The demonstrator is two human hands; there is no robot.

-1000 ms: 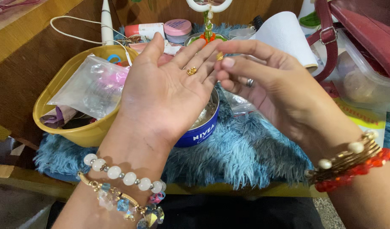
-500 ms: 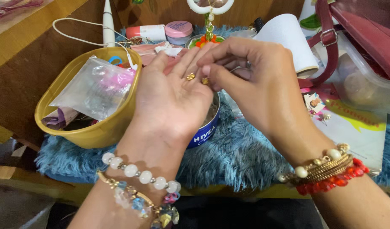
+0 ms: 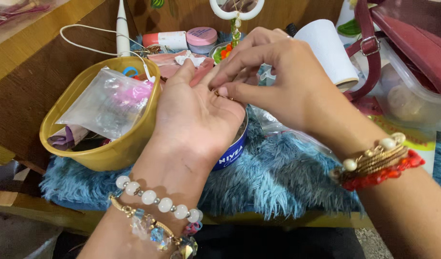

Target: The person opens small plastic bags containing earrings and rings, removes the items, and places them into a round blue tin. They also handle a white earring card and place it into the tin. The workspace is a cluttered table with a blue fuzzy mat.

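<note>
My left hand (image 3: 196, 115) lies palm up and flat above a round blue tin (image 3: 231, 154). A small gold piece (image 3: 217, 93) rests on that palm near the base of the fingers. My right hand (image 3: 278, 79) reaches over from the right, its thumb and forefinger pinched together on the gold piece against the palm. A second gold piece is hidden under those fingertips, if it is there at all. Both wrists wear beaded bracelets.
A yellow bowl (image 3: 103, 156) holding a clear plastic bag (image 3: 105, 100) stands at the left. A blue furry mat (image 3: 283, 177) lies under the tin. Behind are a pink-lidded jar (image 3: 201, 36), a white roll (image 3: 328, 48), a red bag (image 3: 412, 33) and a clear plastic container (image 3: 412, 100).
My right hand came down from beside the left fingertips, carrying a gold piece, onto the left palm, and now covers the spot where the pieces lie.
</note>
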